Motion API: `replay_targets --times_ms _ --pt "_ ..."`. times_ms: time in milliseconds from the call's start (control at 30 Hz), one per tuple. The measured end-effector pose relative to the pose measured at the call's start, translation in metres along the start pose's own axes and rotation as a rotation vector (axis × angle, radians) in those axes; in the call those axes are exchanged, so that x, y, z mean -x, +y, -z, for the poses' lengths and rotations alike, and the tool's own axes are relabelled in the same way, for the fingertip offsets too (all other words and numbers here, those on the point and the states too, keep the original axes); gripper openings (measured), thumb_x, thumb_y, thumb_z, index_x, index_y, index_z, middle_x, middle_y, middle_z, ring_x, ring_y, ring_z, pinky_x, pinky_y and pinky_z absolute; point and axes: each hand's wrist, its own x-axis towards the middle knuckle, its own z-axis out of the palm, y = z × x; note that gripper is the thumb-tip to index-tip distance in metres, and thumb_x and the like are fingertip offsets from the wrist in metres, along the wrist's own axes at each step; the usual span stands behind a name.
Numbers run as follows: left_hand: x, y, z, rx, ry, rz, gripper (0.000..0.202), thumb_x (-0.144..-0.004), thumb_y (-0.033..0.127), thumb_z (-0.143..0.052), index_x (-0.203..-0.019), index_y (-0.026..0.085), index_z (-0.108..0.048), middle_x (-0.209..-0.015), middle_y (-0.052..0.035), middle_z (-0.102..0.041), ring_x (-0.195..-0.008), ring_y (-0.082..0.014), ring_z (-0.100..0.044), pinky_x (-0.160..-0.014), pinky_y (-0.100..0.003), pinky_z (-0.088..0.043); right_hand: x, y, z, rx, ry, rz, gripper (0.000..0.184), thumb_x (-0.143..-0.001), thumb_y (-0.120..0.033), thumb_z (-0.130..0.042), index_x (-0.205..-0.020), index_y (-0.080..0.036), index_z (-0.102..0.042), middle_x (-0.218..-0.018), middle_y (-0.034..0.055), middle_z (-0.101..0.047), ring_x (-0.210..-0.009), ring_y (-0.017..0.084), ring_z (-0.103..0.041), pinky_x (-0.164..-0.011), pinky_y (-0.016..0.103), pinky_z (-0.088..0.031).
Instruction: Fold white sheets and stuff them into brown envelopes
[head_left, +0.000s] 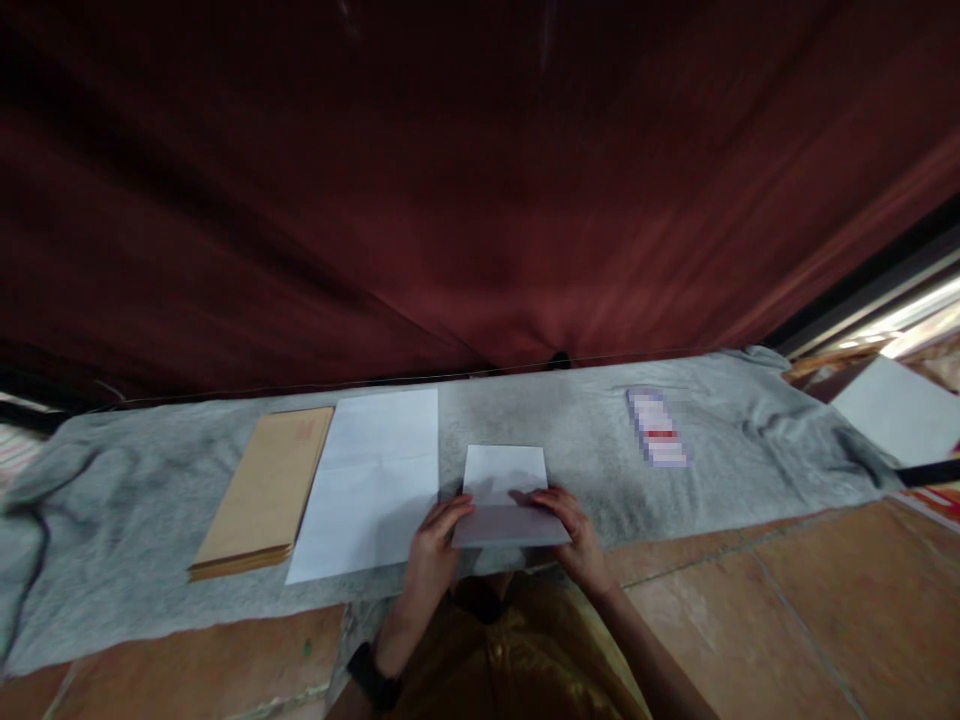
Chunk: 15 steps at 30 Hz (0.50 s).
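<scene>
— Folded sheet (504,478) first: where do we have it?

— On the grey cloth (150,520), the widest thing before us, spread over the tiled floor (750,620). It lies at the cloth's near edge, just right of the pile of white sheets (371,480), with the brown envelopes (262,495) left of that again.

— And our hands?

— Left hand (439,535) at the near-left corner, right hand (571,522) at the near-right, fingers laid on the darker near flap. Our thumbs are hidden, so we cannot tell whether we pinch the flap or only press on it.

— How do we do this well?

— In our judgement, we hold both corners level and line the flap's side edges up with the edges beneath. Only then do we flatten the crease, from the middle outward. The cloth looks soft, so the paper could skew under uneven pressure.
</scene>
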Motion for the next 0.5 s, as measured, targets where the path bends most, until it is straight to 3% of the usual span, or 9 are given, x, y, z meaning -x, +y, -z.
replay_targets --times_ms 100,233,500 --pt "-0.001 -0.007 -0.007 -0.068 0.044 0.031 0.032 -0.084 0.009 -0.052 -0.103 0.024 -0.072 -0.109 -0.0055 -0.075 -0.104 -0.0226 -0.07 -0.093 -0.04 -0.057 0.004 0.006 0.001 0.141 0.058 -0.041 0.037 -0.095 -0.038 -0.054 -0.127 -0.026 -0.065 -0.118 0.0073 -0.073 -0.114 0.028 -0.063 -0.105 0.05 -0.045" --pt "-0.009 -0.009 -0.013 -0.124 0.079 0.114 0.016 -0.09 0.028 -0.059 -0.099 0.024 -0.071 -0.097 -0.0044 -0.075 -0.093 -0.023 -0.072 -0.085 -0.038 -0.059 0.007 0.015 -0.001 0.28 0.181 -0.184 0.035 -0.098 -0.042 -0.052 -0.126 -0.023 -0.063 -0.121 0.0093 -0.071 -0.112 0.027 -0.063 -0.099 0.047 -0.047" --pt "-0.027 -0.006 -0.022 -0.115 0.037 0.337 0.026 -0.089 0.03 -0.059 -0.113 0.023 -0.066 -0.095 -0.004 -0.076 -0.086 -0.0206 -0.072 -0.077 -0.032 -0.056 -0.006 0.015 -0.013 0.46 0.255 -0.282 0.049 -0.101 -0.041 -0.043 -0.144 -0.018 -0.047 -0.106 0.0106 -0.072 -0.1 0.028 -0.063 -0.096 0.049 -0.043"
